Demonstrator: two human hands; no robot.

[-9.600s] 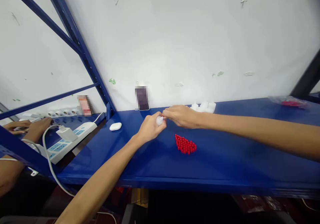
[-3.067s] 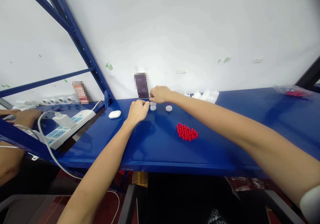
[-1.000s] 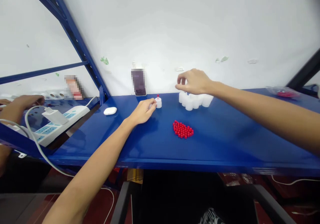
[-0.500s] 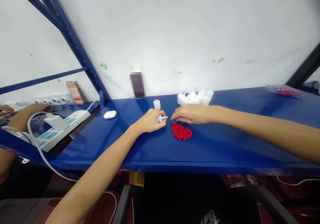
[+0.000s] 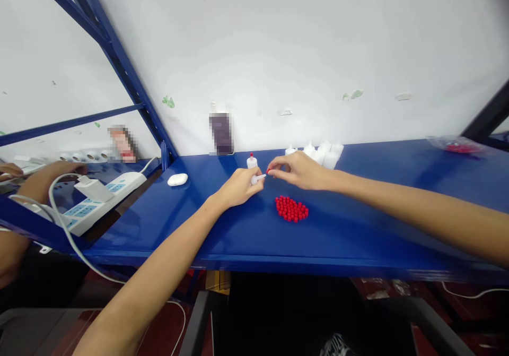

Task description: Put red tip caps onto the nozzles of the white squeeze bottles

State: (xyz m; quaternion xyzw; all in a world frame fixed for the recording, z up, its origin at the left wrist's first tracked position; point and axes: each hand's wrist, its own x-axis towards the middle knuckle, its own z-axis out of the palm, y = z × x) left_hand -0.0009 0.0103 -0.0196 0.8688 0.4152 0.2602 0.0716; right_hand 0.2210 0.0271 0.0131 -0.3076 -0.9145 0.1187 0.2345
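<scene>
My left hand (image 5: 239, 187) is wrapped round a white squeeze bottle (image 5: 254, 180), its thin nozzle pointing right. Between the thumb and forefinger of my right hand (image 5: 300, 170) is a small red cap (image 5: 268, 172), right at the nozzle tip; I cannot tell whether they touch. Below the hands a cluster of red caps (image 5: 291, 209) lies on the blue table (image 5: 246, 239). Just behind my left hand stands another white bottle with a red cap on it (image 5: 252, 161). Several white bottles (image 5: 328, 154) are grouped behind my right hand, which partly hides them.
A white earbud case (image 5: 177, 179) lies on the left of the table. A blurred-out phone-like object (image 5: 221, 133) leans on the wall. A power strip (image 5: 91, 207) with cables is at left, near another person's arm (image 5: 51, 178). A plastic bag with red pieces (image 5: 457, 146) lies far right.
My right hand has risen from beside the cap pile and come to the nozzle, with a red cap now between its fingers. The left hand still holds its bottle, the nozzle now tilted slightly upward.
</scene>
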